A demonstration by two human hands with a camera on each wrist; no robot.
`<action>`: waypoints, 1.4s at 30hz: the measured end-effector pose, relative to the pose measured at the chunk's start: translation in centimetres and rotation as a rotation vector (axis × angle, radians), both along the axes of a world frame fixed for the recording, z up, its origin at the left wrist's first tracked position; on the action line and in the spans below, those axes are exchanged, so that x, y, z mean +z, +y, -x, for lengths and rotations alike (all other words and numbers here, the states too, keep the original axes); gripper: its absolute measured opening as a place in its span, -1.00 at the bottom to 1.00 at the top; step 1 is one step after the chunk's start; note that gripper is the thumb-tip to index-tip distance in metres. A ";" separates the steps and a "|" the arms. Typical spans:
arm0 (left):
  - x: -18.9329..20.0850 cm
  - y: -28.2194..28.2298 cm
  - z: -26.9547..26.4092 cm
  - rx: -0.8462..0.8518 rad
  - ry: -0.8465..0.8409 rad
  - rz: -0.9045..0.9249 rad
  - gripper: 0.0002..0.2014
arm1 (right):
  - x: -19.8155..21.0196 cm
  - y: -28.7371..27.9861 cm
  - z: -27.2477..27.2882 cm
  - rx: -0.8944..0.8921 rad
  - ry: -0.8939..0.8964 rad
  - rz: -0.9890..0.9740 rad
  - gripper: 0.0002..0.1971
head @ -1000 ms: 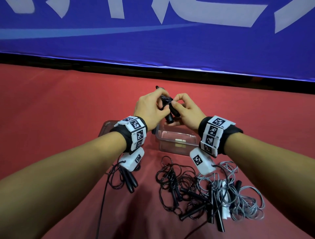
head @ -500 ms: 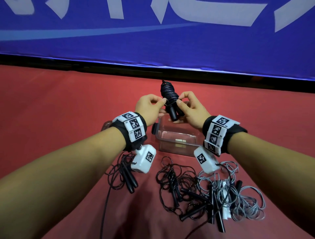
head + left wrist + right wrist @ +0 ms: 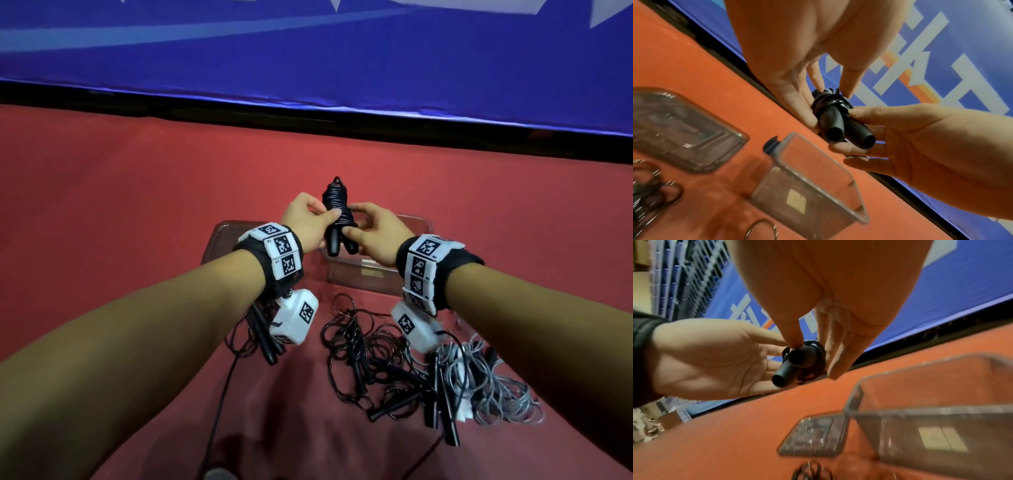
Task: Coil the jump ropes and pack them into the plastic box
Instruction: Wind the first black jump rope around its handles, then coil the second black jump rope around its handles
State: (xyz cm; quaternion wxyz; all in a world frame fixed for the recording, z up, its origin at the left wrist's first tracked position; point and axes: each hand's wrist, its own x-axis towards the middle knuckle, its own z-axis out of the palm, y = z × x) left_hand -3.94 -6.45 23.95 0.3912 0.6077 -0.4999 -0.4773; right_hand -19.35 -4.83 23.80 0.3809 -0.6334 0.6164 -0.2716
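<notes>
Both hands hold one coiled black rope (image 3: 337, 214) up above the clear plastic box (image 3: 363, 274), which sits open on the red cloth (image 3: 137, 205); the cord is wound tight round the two black handles (image 3: 844, 129), whose butt ends point down and toward the person. The left hand (image 3: 305, 222) pinches the bundle, thumb on the near side and fingers (image 3: 813, 78) behind it; the right hand (image 3: 376, 233) pinches it from the other side, thumb tip against the wraps and fingers spread loosely under and behind the handles. In the right wrist view the thumb presses on top of the bundle (image 3: 803, 356) while the left palm (image 3: 715, 360) lies open beside it, fingers reaching to the cord.

The box is just below and nearer than the bundle; a pale label (image 3: 941, 441) shows on its near wall; what lies inside it cannot be told. Its lid (image 3: 680, 129) lies flat on the cloth just left of it.

Nearer the person, loose ropes lie on the cloth; one small black one (image 3: 263, 335) under the left wrist, a tangle of black ones (image 3: 370, 363) in the middle, a grey one (image 3: 496, 387) on the right, its loops touching the black tangle. A blue banner (image 3: 308, 51) stands behind the cloth.
</notes>
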 end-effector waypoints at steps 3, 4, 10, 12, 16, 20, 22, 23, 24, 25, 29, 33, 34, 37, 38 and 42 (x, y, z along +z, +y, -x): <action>-3.4 1.1 -0.6 0.035 -0.035 -0.121 -0.73 | -3.7 0.6 -1.0 -0.007 -0.009 -0.062 -0.47; -4.6 1.7 -1.0 0.040 -0.056 -0.160 -0.71 | -5.1 1.2 -1.5 0.000 -0.014 -0.103 -0.49; -13.1 5.7 -3.4 0.064 -0.175 -0.366 -0.36 | -13.1 4.6 -4.8 0.095 0.050 -0.370 -0.40; -15.6 7.0 -3.6 0.069 -0.177 -0.406 -0.54 | -14.6 5.5 -5.7 0.133 0.084 -0.437 -0.57; -19.0 8.5 -3.9 0.054 -0.140 -0.416 -0.51 | -16.4 6.7 -6.8 0.121 0.093 -0.523 -0.69; -21.7 8.6 -5.5 0.060 -0.211 -0.493 -0.68 | -18.3 7.4 -7.6 0.138 0.147 -0.568 -0.63; -21.4 8.5 -6.3 0.054 -0.265 -0.503 -0.69 | -18.5 7.7 -8.0 0.151 0.178 -0.568 -0.68; -20.9 8.5 -6.6 0.050 -0.297 -0.484 -0.70 | -18.5 7.8 -8.1 0.153 0.195 -0.566 -0.62; -20.7 8.4 -7.0 0.067 -0.355 -0.460 -0.72 | -18.3 7.8 -8.3 0.148 0.204 -0.568 -0.60; -20.8 8.3 -7.4 0.111 -0.422 -0.413 -0.79 | -18.2 7.6 -8.5 0.138 0.211 -0.564 -0.61; -21.7 8.2 -8.4 0.387 -0.571 -0.367 -0.52 | -18.4 6.8 -9.5 0.140 0.253 -0.551 -0.69; -23.2 7.8 -8.4 0.382 -0.603 -0.475 -0.16 | -20.2 6.2 -10.2 0.142 0.339 -0.469 -0.67; -23.3 7.7 -8.5 0.348 -0.632 -0.493 -0.15 | -20.6 6.1 -10.3 0.150 0.346 -0.467 -0.62; -23.4 6.9 -9.3 0.249 -0.626 -0.529 -0.23 | -20.0 5.9 -10.3 0.164 0.368 -0.470 -0.57; -23.0 6.6 -9.6 0.235 -0.584 -0.562 -0.25 | -19.8 5.9 -10.3 0.160 0.369 -0.470 -0.58; -21.1 6.1 -10.8 0.185 -0.483 -0.629 -0.58 | -19.4 5.6 -10.2 0.153 0.365 -0.431 -0.60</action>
